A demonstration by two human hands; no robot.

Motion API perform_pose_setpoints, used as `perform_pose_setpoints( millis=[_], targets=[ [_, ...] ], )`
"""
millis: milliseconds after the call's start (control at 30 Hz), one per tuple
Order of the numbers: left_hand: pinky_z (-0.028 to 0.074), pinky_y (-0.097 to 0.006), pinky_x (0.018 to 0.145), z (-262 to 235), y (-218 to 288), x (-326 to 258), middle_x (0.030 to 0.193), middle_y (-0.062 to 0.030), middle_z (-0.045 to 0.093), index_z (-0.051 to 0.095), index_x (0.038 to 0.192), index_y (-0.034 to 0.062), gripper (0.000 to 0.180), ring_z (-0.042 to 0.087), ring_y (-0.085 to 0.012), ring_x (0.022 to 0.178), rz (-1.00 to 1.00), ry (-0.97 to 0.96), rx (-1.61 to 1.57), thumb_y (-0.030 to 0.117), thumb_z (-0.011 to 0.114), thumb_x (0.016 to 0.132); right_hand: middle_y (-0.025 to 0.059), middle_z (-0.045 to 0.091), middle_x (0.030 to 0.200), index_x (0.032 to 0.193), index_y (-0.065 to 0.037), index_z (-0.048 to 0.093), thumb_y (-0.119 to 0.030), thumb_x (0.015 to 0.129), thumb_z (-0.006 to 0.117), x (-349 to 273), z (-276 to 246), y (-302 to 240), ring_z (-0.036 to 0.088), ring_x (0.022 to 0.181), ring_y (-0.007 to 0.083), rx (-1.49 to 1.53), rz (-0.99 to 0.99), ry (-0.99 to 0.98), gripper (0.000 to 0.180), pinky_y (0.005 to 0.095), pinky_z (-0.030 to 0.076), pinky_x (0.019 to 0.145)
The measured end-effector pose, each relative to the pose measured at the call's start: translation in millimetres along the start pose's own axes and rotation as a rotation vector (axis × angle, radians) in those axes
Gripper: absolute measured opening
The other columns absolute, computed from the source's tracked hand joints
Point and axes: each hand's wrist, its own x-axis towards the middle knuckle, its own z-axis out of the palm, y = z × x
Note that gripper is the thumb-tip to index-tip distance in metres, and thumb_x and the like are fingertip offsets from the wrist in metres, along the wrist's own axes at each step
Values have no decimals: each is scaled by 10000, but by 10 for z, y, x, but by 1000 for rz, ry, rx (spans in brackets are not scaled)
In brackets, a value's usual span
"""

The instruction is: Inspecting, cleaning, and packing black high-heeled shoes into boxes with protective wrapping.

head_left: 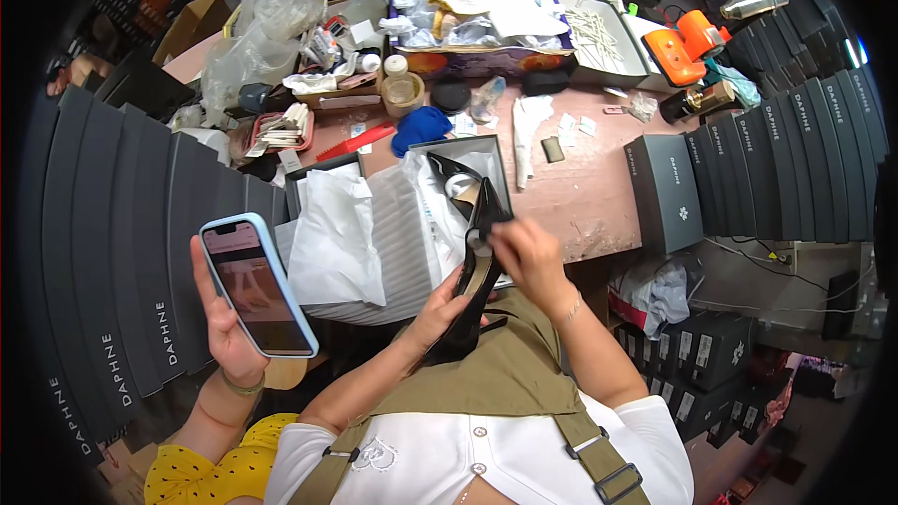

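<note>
A black shoe is held over my lap, its pale insole facing up. My left hand is closed around its lower part, with the thumb near the inner edge. The fingers of my right hand are bent together at the shoe's upper right edge; whatever they pinch is hidden. A small whitish round piece shows in the shoe's opening beside them. Just beyond, a second black shoe with white stuffing lies in an open grey shoebox among white tissue paper.
At my left, another person's hand holds up a phone in a light blue case. Dark shoeboxes line both sides. Across the pink table are a blue cloth, white swabs in a box and an orange device.
</note>
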Motion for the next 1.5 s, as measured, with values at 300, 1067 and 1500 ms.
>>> perform_pose_setpoints(
  millis=[300,1067,1500],
  targets=[
    [339,-291,1029,37,30,103,1390,-188,419,200,1455,-21,723,435,-211,1254,300,171,446,31,600,855,135,588,812,913,-30,624,-70,828,637,744,-188,367,593,699,316,-48,103,217,95,379,472,619],
    [458,-335,880,-130,336,-31,1159,-196,595,163,1460,9,705,617,-268,993,202,278,560,285,546,935,56,603,1057,1281,10,442,-207,814,733,24,225,368,558,944,118,1158,839,-47,592,257,457,852],
    [494,-536,877,-418,387,265,1134,-276,574,458,1309,21,838,606,-420,1002,-145,-150,-605,716,295,870,24,586,944,1127,-36,579,-237,967,518,29,-40,457,555,831,84,857,806,215,264,256,473,699]
  ],
)
